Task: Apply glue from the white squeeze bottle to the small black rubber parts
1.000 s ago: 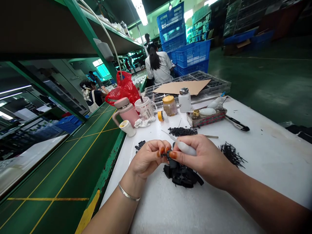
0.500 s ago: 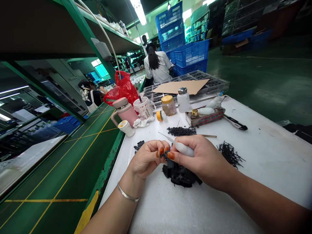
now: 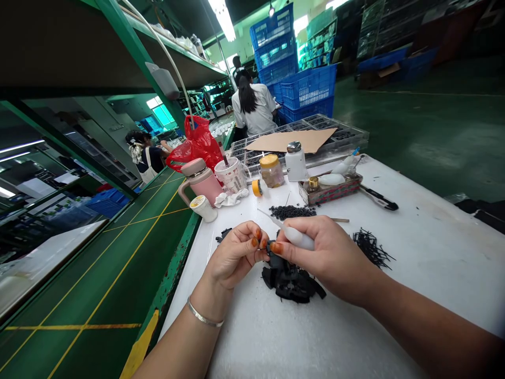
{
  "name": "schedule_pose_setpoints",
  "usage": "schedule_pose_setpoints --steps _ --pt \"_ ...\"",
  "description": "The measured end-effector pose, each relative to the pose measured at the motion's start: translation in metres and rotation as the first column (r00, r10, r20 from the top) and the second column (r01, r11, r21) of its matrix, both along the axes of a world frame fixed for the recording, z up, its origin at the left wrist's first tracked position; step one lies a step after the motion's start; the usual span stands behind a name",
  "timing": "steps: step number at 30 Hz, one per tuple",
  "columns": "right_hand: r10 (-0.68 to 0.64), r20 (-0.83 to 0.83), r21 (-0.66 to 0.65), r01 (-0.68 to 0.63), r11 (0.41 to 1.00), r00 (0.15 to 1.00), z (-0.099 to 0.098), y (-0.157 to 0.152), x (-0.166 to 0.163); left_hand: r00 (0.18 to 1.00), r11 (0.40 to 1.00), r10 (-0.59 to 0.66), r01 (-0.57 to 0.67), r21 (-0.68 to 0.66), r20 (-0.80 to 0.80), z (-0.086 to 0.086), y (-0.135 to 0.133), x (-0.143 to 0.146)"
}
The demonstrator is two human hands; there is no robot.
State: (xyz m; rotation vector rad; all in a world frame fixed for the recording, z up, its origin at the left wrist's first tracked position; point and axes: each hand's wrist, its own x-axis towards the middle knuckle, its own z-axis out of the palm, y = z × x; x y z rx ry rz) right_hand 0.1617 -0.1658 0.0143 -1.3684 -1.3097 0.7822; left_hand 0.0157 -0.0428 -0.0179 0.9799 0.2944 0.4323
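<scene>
My left hand [image 3: 235, 255] and my right hand [image 3: 327, 257] meet over the white table [image 3: 414, 252], fingertips pinched together on a small black plastic part [image 3: 272, 247]. The right hand also grips a white squeeze bottle [image 3: 295, 237] whose thin nozzle points up to the left. Directly under the hands lies a pile of black plastic parts [image 3: 291, 283]. A heap of tiny black pieces [image 3: 292, 211] lies beyond the hands, and a bundle of thin black pins [image 3: 370, 246] to the right.
At the back of the table stand a pink mug [image 3: 201, 181], a clear cup [image 3: 231, 176], a small white jar [image 3: 204, 207], a yellow-lidded jar [image 3: 272, 169], a white dispenser bottle [image 3: 296, 161], a patterned tray [image 3: 331, 190], compartment trays under cardboard [image 3: 294, 139]. A green conveyor [image 3: 118, 258] runs left. Other people work further off.
The hands have shifted slightly; my left fingers have drawn a little apart from the right thumb, with the black part now more against the right hand. The view drifted slightly.
</scene>
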Motion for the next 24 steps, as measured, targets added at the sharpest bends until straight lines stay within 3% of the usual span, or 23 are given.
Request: schedule_pose_setpoints --steps 24 --pt "-0.039 0.007 -0.05 0.039 0.998 0.999 -0.0006 0.0019 -0.0006 1.0 0.999 0.03 -0.03 0.042 0.001 -0.0004 -0.0003 0.0"
